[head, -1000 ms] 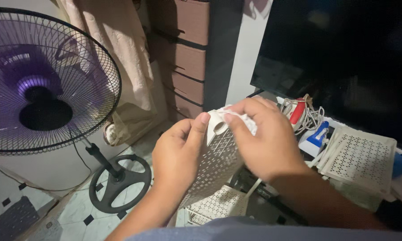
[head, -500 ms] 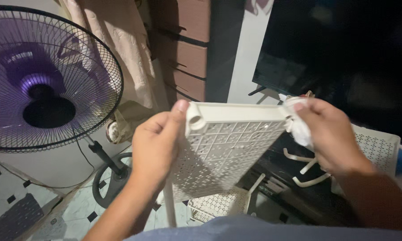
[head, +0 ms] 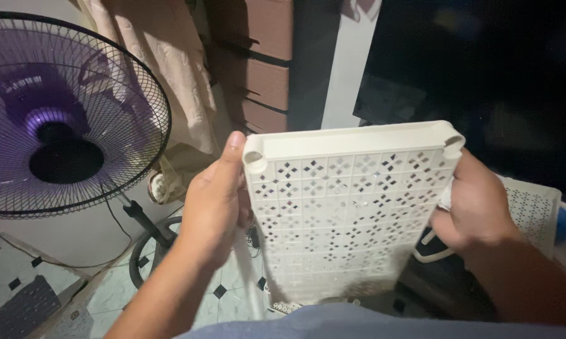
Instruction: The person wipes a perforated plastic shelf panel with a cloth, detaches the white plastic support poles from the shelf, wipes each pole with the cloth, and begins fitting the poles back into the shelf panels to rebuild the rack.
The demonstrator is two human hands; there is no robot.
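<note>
- Panel (head: 345,220): a cream plastic sheet full of little star-shaped holes. It is held up in the middle of the view, between two hands, with its thick edge on top and a round socket at each top corner.
- Far left: a big fan (head: 57,119) with a black wire cage and purple blades. Its pole goes down to a round base on the tiled floor (head: 232,295), which is white with small dark squares.
- Next to the fan hangs a pale curtain (head: 163,69). Behind it are brown drawers (head: 264,75).
- Left hand (head: 214,201): it grips the left edge of the panel. The thumb points up along the edge, near the top corner. The other fingers are behind the panel, so I cannot tell how they sit.
- Right hand (head: 477,204): it holds the right edge of the panel. The fingers curl in tight and also pinch a bit of white cloth (head: 445,199) against the edge.
- Far right: a second holey panel (head: 534,213) lies flat, lower down, behind the right hand.
</note>
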